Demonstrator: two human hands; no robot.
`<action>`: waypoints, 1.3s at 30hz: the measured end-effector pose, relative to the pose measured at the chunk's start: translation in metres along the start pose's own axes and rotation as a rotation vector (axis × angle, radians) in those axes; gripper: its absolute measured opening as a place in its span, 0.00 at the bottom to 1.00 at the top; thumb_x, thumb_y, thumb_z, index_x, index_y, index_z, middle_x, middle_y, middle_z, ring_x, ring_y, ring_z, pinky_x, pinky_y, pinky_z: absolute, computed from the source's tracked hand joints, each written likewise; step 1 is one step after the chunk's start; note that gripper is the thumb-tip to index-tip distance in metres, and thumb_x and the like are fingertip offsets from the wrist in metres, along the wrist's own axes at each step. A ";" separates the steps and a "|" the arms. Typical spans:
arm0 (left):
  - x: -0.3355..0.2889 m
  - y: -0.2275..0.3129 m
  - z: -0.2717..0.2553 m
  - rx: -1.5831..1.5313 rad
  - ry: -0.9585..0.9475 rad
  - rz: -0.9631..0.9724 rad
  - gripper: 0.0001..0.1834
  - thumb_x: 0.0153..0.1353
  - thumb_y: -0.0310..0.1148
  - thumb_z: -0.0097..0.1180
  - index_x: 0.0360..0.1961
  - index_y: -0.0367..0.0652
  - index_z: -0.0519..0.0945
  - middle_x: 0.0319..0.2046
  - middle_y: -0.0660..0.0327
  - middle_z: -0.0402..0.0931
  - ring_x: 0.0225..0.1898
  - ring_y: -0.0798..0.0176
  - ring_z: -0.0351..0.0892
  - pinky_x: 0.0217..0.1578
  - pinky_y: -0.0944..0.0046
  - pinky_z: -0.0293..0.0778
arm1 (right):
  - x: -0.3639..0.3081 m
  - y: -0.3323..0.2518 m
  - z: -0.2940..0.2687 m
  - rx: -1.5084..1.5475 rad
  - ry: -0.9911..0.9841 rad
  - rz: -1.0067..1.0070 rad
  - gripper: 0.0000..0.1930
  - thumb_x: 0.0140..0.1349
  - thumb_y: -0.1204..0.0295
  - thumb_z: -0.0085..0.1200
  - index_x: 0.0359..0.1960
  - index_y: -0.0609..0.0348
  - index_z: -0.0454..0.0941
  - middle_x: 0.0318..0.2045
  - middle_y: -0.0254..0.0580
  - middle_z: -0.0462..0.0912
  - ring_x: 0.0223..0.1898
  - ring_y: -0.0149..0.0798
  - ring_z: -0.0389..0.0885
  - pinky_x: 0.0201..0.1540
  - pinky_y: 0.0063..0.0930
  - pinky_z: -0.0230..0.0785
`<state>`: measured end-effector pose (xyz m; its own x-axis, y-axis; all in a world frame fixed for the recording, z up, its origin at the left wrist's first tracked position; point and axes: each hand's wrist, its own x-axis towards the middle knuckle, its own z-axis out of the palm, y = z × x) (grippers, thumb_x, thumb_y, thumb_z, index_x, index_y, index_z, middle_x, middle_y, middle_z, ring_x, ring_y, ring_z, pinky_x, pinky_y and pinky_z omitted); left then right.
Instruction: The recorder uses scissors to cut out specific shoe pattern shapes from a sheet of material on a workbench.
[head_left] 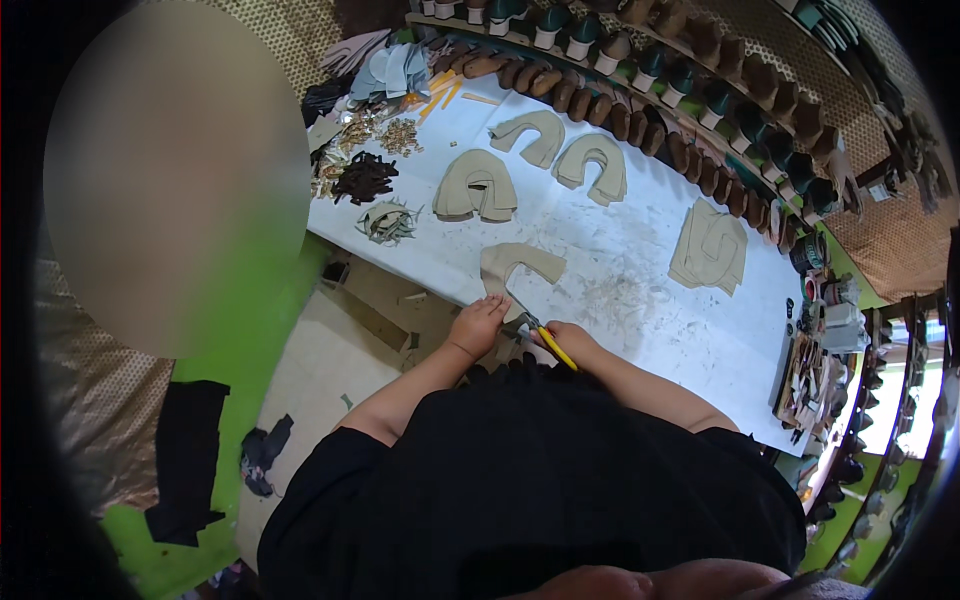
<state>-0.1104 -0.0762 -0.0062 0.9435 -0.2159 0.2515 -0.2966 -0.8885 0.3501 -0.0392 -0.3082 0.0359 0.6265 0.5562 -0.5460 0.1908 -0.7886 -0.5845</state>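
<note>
At the near edge of the white table, my left hand (482,325) pinches the near end of a curved beige shoe-upper piece (522,262). My right hand (572,347) grips yellow-handled scissors (557,345). Their grey blades point up and left, reaching the piece's edge beside my left fingers. Whether the blades are apart cannot be made out. Beyond the hands lie more curved beige pieces in stacks: one stack (476,188) in the middle, one (592,167) farther right, and one (530,135) at the back. Another stack (708,248) rests on the right.
Thin offcuts (388,222) form a pile at the table's left, next to dark strips (365,178) and small shiny fittings (400,136). Shoe lasts (620,122) line the table's back edge under shelves. Containers (842,325) crowd the right side. A large blur covers the upper left.
</note>
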 end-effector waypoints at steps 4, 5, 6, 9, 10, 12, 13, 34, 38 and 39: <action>0.000 0.001 0.001 -0.001 0.014 0.004 0.24 0.58 0.27 0.55 0.57 0.42 0.75 0.55 0.49 0.78 0.56 0.49 0.78 0.58 0.53 0.72 | 0.001 0.004 0.008 0.063 0.002 0.006 0.37 0.63 0.34 0.44 0.39 0.63 0.79 0.36 0.60 0.83 0.41 0.59 0.82 0.45 0.43 0.73; -0.001 0.001 0.001 0.000 0.012 0.003 0.24 0.58 0.27 0.55 0.57 0.42 0.75 0.55 0.49 0.78 0.56 0.49 0.78 0.58 0.53 0.72 | 0.000 0.002 0.008 0.118 -0.021 0.026 0.37 0.63 0.34 0.45 0.40 0.64 0.78 0.36 0.60 0.83 0.41 0.59 0.82 0.45 0.43 0.73; -0.002 0.000 0.001 -0.007 0.012 0.011 0.24 0.58 0.27 0.55 0.58 0.42 0.75 0.55 0.49 0.78 0.56 0.49 0.78 0.58 0.53 0.72 | -0.001 0.001 0.007 0.174 -0.044 0.047 0.38 0.62 0.34 0.45 0.41 0.64 0.78 0.36 0.61 0.83 0.41 0.59 0.82 0.45 0.43 0.73; -0.004 0.002 0.002 -0.020 0.006 0.020 0.24 0.58 0.26 0.55 0.58 0.42 0.75 0.55 0.49 0.77 0.56 0.49 0.78 0.59 0.53 0.72 | -0.001 -0.004 0.000 0.168 -0.054 0.063 0.39 0.61 0.33 0.45 0.42 0.65 0.77 0.35 0.62 0.83 0.41 0.59 0.82 0.46 0.42 0.73; -0.006 0.003 0.003 -0.027 0.003 0.022 0.24 0.58 0.26 0.55 0.58 0.42 0.75 0.55 0.49 0.77 0.56 0.49 0.78 0.59 0.53 0.72 | 0.002 0.000 0.004 0.210 -0.066 0.070 0.40 0.60 0.32 0.46 0.42 0.65 0.77 0.35 0.62 0.83 0.41 0.60 0.82 0.46 0.43 0.73; -0.005 0.004 0.003 -0.034 0.000 0.022 0.24 0.58 0.26 0.55 0.58 0.42 0.75 0.55 0.49 0.77 0.56 0.49 0.78 0.59 0.53 0.72 | 0.002 0.000 0.005 0.186 -0.053 0.072 0.40 0.60 0.32 0.46 0.42 0.65 0.77 0.35 0.62 0.83 0.41 0.60 0.82 0.46 0.43 0.73; -0.005 0.004 0.002 -0.040 0.000 0.021 0.24 0.58 0.26 0.54 0.58 0.42 0.75 0.55 0.49 0.77 0.56 0.49 0.78 0.59 0.53 0.72 | 0.003 -0.001 0.005 0.159 -0.040 0.072 0.40 0.60 0.32 0.46 0.41 0.65 0.77 0.35 0.62 0.83 0.41 0.60 0.82 0.46 0.43 0.73; -0.016 0.003 -0.001 0.003 0.036 0.043 0.21 0.54 0.31 0.60 0.51 0.43 0.80 0.55 0.47 0.77 0.57 0.46 0.77 0.57 0.51 0.73 | -0.026 -0.032 0.003 -0.266 0.133 0.105 0.32 0.61 0.41 0.54 0.48 0.59 0.69 0.35 0.55 0.83 0.40 0.58 0.83 0.41 0.49 0.76; -0.018 0.001 0.005 0.009 0.041 0.041 0.22 0.53 0.31 0.59 0.53 0.43 0.79 0.56 0.47 0.76 0.57 0.45 0.76 0.58 0.51 0.72 | -0.018 -0.022 0.011 -0.289 0.164 0.097 0.29 0.61 0.44 0.54 0.47 0.59 0.70 0.34 0.56 0.83 0.39 0.58 0.83 0.40 0.49 0.76; -0.018 0.001 0.006 0.008 0.037 0.036 0.23 0.54 0.31 0.59 0.53 0.43 0.79 0.56 0.47 0.76 0.57 0.45 0.76 0.58 0.51 0.72 | -0.017 -0.018 0.012 -0.288 0.162 0.068 0.28 0.61 0.45 0.54 0.47 0.59 0.70 0.33 0.56 0.84 0.38 0.57 0.84 0.40 0.49 0.76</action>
<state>-0.1268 -0.0754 -0.0161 0.9260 -0.2327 0.2974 -0.3291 -0.8835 0.3333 -0.0620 -0.3003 0.0483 0.7527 0.4688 -0.4622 0.3355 -0.8772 -0.3433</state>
